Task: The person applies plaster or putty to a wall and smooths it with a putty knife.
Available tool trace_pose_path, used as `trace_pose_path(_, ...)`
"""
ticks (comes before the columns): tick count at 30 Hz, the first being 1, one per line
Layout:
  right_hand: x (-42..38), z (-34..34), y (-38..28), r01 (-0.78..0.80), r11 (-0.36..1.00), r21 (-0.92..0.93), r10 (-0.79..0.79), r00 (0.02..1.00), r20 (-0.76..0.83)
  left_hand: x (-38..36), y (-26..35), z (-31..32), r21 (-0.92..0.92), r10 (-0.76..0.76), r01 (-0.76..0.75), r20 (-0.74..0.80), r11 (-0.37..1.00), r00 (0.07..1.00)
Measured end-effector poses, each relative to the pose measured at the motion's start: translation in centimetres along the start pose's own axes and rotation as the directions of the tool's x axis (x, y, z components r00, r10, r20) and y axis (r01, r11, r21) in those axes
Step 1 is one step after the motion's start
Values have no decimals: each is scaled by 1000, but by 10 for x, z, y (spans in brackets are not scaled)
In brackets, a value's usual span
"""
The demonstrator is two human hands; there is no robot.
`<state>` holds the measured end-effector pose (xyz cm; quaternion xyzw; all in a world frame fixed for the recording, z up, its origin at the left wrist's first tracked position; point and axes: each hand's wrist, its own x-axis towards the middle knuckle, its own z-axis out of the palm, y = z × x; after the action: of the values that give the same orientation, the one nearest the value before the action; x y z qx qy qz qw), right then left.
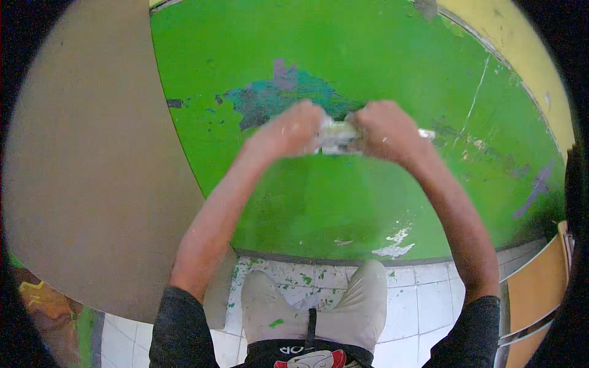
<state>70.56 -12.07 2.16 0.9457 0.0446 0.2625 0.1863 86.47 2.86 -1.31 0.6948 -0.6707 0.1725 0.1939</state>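
Note:
My left hand [297,129] and my right hand [386,132] are both raised in front of the green wall [343,202], close together. Between them is a pale, whitish flat tool [337,136], blurred, which both hands grip with fingers wrapped round it. Its exact shape cannot be made out. Just above and left of my left hand, a patch of peeled paint [270,92] shows teal, purple and grey. A whitish end of something sticks out to the right of my right hand.
A large brown panel [98,153] stands at the left. Green paint flakes [305,279] lie on the white tiled floor [402,313] around my knees. A wooden chair [537,288] is at the lower right. Yellow wall [527,49] borders the green at the upper right.

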Motion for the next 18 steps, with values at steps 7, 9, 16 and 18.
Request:
trace_pose_path(7, 5, -29, -14, -38, 997, -72, 32, 997, -77, -6, 17, -35, 90, 28, -15, -146, 996, 989)
trace_pose_path(9, 1, -11, -15, -43, 998, -46, 40, 997, -68, -9, 7, -24, 62, -13, 18, -75, 998, 997)
trace_pose_path(16, -2, 11, -21, -26, 999, -29, 26, 1000, 12, -26, -1, 2, 68, -25, 28, -48, 997, 999)
trace_pose_path(18, 4, -18, -21, -51, 998, -28, 48, 996, -78, -17, 2, -27, 55, 15, -8, -122, 998, 992)
